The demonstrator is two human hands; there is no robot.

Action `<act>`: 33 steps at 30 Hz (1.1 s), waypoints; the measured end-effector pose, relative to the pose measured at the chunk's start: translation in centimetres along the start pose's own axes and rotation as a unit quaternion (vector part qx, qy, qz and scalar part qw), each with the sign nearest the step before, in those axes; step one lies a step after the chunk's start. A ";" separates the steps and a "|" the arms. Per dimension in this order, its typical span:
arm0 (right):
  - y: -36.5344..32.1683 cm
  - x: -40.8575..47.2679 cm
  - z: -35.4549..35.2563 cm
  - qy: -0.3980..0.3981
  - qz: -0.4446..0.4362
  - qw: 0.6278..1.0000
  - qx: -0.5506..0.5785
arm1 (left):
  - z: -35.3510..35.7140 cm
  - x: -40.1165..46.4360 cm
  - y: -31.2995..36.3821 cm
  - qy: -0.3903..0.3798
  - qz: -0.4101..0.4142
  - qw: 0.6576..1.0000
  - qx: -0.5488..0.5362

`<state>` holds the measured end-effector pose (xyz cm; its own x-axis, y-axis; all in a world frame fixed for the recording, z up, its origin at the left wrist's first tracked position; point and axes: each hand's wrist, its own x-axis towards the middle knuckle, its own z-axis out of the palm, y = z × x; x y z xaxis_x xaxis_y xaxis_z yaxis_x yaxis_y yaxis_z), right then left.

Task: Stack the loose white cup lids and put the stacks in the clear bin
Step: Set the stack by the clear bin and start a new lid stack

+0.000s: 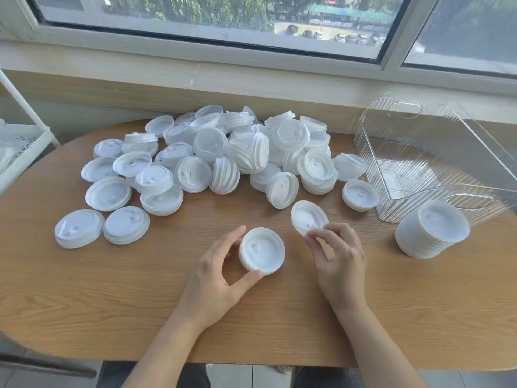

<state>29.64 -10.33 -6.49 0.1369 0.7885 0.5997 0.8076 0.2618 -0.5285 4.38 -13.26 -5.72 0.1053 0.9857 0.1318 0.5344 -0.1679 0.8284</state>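
Gripping short white plastic lid stack (261,251) left-handed (214,271), pinching single white lid (308,217) right-handed (335,252); tilted lid could jam.

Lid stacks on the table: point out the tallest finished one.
The tall stack at the right edge, standing against the clear bin's near corner. The other stacks, including the one the left hand grips, are much shorter.

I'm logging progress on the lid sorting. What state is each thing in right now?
Left hand: grips a short stack of lids on the table.
Right hand: pinches a single lid, tilted, off the table.
Clear bin: upright, open, no lids inside.
Finished stack: tall, on the table in front of the bin.
Lid pile: loose and jumbled.
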 end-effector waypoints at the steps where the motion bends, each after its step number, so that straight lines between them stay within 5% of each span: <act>1: -0.6 -0.5 -0.3 0.003 -0.024 1.000 0.014 | 0.0 0.0 0.0 -0.001 0.002 1.000 -0.002; 7: -2.8 -3.2 -0.7 -0.068 -0.196 0.977 0.043 | 0.0 0.0 0.0 -0.003 0.006 1.000 -0.010; 14: -2.9 -3.0 -0.3 -0.121 -0.213 0.969 0.031 | 0.0 0.0 -0.3 -0.007 0.010 1.000 -0.008; 22: -2.4 -1.9 0.3 -0.198 -0.010 0.977 0.072 | -0.1 -0.1 0.2 -0.003 0.009 1.000 -0.023; 33: -2.2 -1.8 0.9 -0.267 -0.032 0.962 0.045 | 0.1 0.1 -0.2 0.002 0.019 1.000 -0.006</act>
<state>27.11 -11.88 -6.94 -0.2449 0.9363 0.2516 0.7478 0.3476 -0.5657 4.40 -13.17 -5.93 0.1214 0.9788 0.1648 0.5209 -0.2041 0.8289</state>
